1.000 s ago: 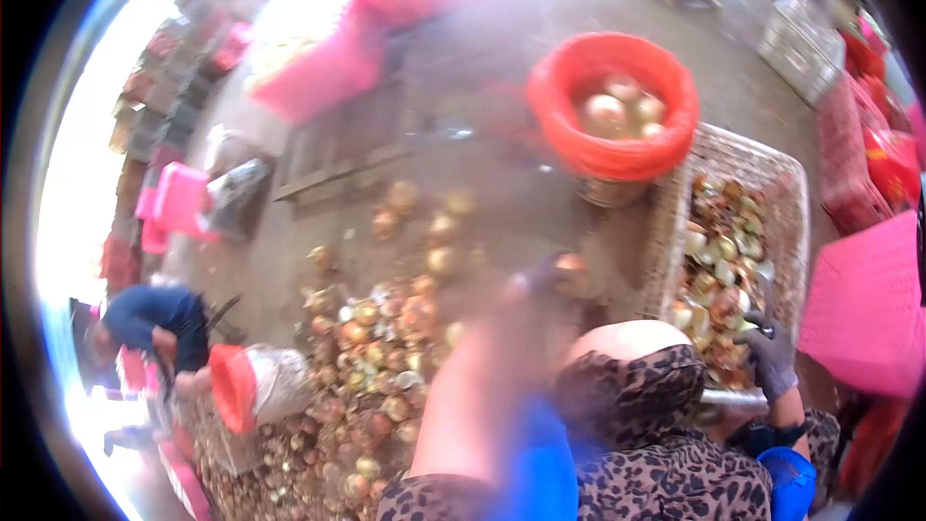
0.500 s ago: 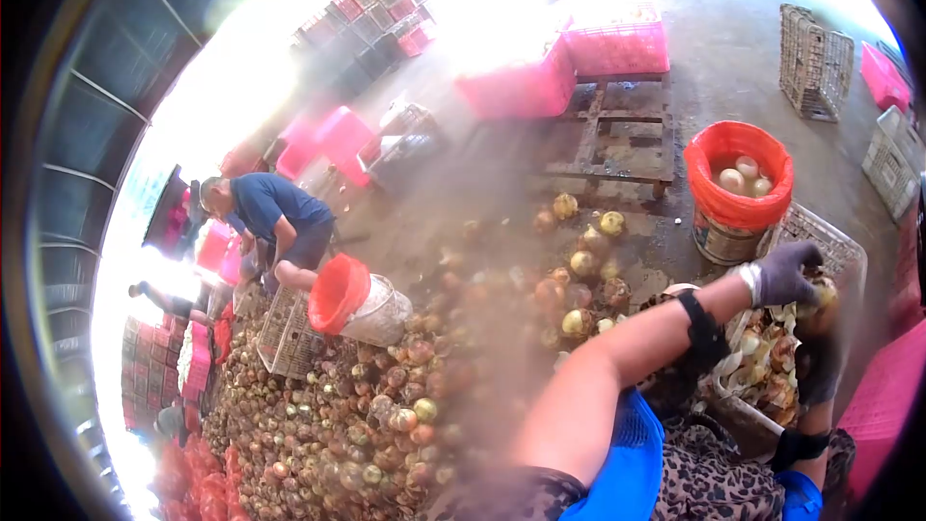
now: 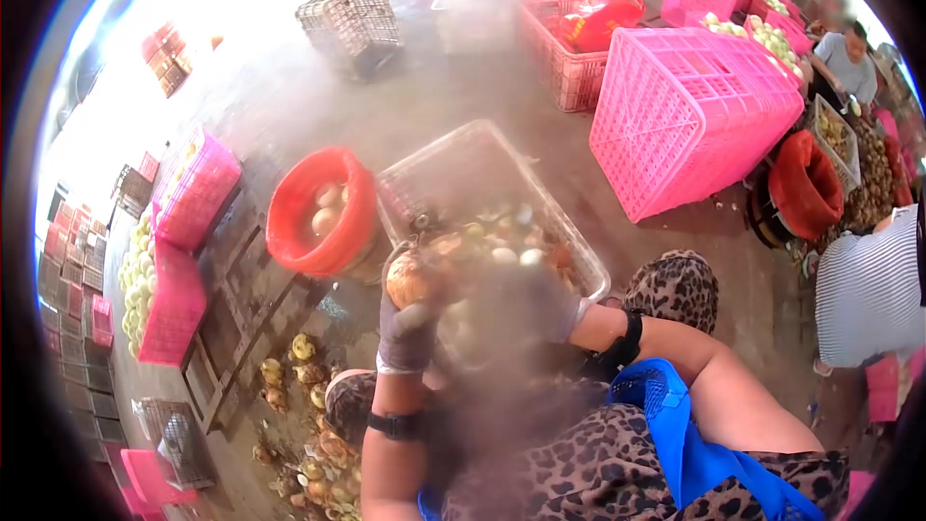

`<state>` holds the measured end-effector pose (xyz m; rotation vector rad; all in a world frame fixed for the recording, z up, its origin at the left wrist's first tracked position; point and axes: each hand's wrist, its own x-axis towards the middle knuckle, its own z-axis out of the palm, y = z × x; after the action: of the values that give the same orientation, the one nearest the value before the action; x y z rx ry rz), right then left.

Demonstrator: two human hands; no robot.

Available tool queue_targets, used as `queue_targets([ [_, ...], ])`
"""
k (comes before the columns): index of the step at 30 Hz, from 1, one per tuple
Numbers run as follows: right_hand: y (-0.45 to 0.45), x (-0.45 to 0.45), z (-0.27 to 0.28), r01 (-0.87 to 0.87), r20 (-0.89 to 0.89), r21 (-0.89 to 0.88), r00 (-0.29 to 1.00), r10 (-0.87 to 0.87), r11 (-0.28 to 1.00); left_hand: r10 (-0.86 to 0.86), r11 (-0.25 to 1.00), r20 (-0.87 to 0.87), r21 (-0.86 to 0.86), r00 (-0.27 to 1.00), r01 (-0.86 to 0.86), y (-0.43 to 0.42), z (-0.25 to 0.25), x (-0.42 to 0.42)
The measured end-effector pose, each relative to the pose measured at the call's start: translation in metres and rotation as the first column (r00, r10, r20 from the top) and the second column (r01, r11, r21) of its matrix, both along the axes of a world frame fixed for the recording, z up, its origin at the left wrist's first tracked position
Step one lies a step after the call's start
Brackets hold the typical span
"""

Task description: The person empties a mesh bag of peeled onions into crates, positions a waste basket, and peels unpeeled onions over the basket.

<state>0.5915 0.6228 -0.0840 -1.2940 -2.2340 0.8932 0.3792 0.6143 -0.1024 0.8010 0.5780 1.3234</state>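
Observation:
My left hand (image 3: 409,330), in a grey-purple glove, is closed around a brown-skinned onion (image 3: 408,277). It is over the near left side of a pale plastic crate (image 3: 558,195). Inside the crate lie onion skins and some white peeled onions (image 3: 531,257). My right hand (image 3: 564,307), also gloved, is at the crate's near side. A hazy smear covers its fingers, so their grip and any tool are hidden. To the left of the crate stands a bucket (image 3: 280,244) with a red liner, holding peeled onions (image 3: 326,219).
Stacked pink crates (image 3: 666,125) stand to the right. Pink crates of peeled onions (image 3: 174,299) are on a pallet (image 3: 227,367) at left. Loose onions (image 3: 307,468) lie on the floor. Co-workers (image 3: 849,63) sit at far right, near another red-lined bucket (image 3: 808,183).
The view has swung to the right, bringing the crate and both hands to the middle. The onion is now nearer to me, in my left hand.

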Motion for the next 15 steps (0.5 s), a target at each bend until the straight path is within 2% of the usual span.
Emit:
queue_targets([
  [3, -0.001, -0.003, -0.022, -0.021, 0.082, 0.351, 0.997, -0.008, 0.936, 0.002, 0.999, 0.074, -0.04, 0.997, 0.001, 0.004, 0.004, 0.005],
  [4, -0.001, -0.003, -0.026, -0.029, 0.098, 0.399, 0.995, -0.011, 0.916, 0.008, 0.998, 0.103, -0.06, 0.995, -0.002, 0.004, 0.008, 0.007],
  [11, 0.003, -0.004, -0.045, -0.049, 0.046, 0.325, 0.998, 0.036, 0.944, 0.051, 0.998, -0.018, -0.036, 0.999, -0.051, 0.003, -0.001, -0.002],
  [13, 0.005, -0.006, -0.055, -0.036, 0.031, 0.334, 0.999, 0.028, 0.942, 0.123, 0.991, -0.092, -0.033, 0.988, -0.126, 0.0, 0.004, 0.0],
  [15, 0.006, -0.008, -0.063, -0.02, 0.022, 0.355, 1.0, 0.013, 0.935, 0.217, 0.976, -0.282, 0.038, 0.935, -0.215, 0.002, 0.003, -0.005],
])
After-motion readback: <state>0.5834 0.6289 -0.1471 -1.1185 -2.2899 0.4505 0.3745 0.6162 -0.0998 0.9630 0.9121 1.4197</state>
